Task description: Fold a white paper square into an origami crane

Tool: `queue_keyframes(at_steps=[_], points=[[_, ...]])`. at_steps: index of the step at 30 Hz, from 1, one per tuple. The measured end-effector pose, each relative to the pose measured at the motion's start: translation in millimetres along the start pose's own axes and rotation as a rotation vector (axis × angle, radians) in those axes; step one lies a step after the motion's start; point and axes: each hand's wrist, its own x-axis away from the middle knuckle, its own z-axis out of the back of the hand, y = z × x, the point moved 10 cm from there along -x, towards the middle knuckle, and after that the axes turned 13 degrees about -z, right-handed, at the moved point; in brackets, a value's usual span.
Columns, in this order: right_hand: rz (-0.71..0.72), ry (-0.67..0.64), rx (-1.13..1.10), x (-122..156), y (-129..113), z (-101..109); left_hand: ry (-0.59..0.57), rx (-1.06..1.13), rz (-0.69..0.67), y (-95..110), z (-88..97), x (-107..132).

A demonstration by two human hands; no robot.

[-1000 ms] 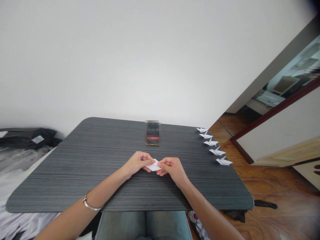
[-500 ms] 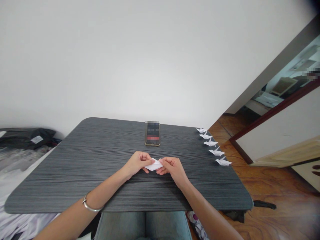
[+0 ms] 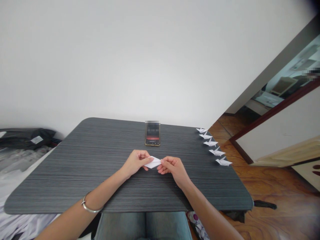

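A small white folded paper (image 3: 153,162) is pinched between both hands just above the dark grey table (image 3: 75,173). My left hand (image 3: 136,161) grips its left end with curled fingers. My right hand (image 3: 172,166) pinches its right tip. A silver bangle (image 3: 88,205) sits on my left wrist. A phone (image 3: 152,135) stands upright on the table just beyond the hands.
Several white folded paper cranes (image 3: 212,146) line the table's right edge. A bed with grey bedding and a black bag (image 3: 25,137) lies to the left. Wooden floor and an open doorway (image 3: 282,100) are at the right. My knees (image 3: 145,226) show under the table.
Both hands with the paper have shifted slightly away from me, and the paper now shows a longer pointed shape between the fingers.
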Motion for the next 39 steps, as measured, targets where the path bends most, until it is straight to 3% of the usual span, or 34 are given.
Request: queue_keyframes(at_steps=[13, 24, 39], points=[[0.039, -0.017, 0.013, 3.7, -3.3, -1.8, -0.025, 0.02, -0.006, -0.6, -1.0, 0.1], [0.081, -0.052, -0.026, 1.9, -5.4, -2.3, 0.027, -0.046, -0.068, 12.4, 3.2, 0.3], [0.121, -0.001, 0.019, 5.1, -9.8, 1.3, -0.005, -0.15, -0.149, 20.4, 2.6, 1.2]])
